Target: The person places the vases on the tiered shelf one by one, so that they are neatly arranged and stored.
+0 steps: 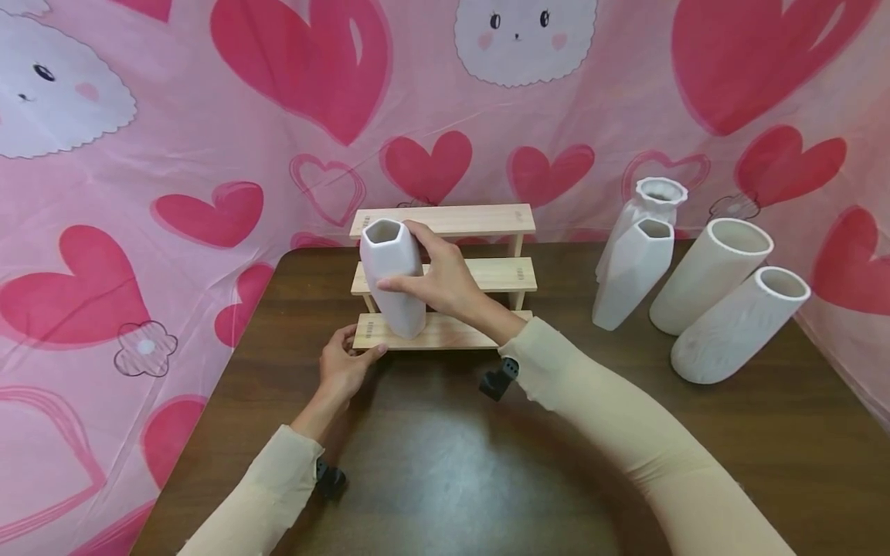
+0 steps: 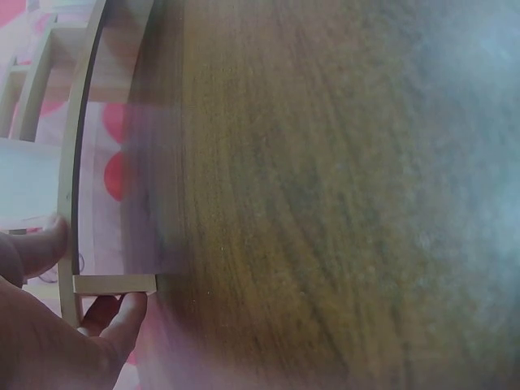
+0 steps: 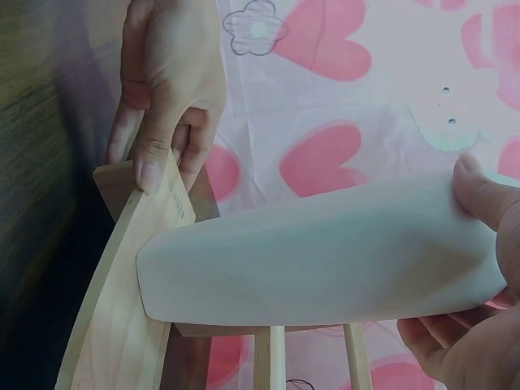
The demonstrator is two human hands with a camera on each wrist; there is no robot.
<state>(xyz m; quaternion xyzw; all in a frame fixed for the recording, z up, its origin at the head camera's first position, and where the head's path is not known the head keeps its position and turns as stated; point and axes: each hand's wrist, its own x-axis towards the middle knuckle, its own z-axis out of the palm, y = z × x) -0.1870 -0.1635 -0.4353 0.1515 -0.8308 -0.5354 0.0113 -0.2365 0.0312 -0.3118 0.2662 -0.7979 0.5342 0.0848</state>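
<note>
My right hand (image 1: 445, 282) grips a white faceted vase (image 1: 392, 282) near its top, thumb in front and fingers behind. The vase stands nearly upright, its base on the lowest step of a three-step wooden display stand (image 1: 452, 332), toward the left end. In the right wrist view the vase base (image 3: 158, 280) meets the pale board. My left hand (image 1: 344, 367) holds the left end of that lowest step, with the thumb on the board. The left wrist view shows its fingers (image 2: 126, 321) curled under, against the short wooden leg (image 2: 114, 283).
On the right of the brown table (image 1: 445, 463) stand more white vases: a ruffled-rim one (image 1: 660, 193), a faceted one (image 1: 636, 266), a wide cylinder (image 1: 709, 278) and a textured cylinder (image 1: 737, 328). A pink heart-print cloth (image 1: 417, 93) hangs behind the table.
</note>
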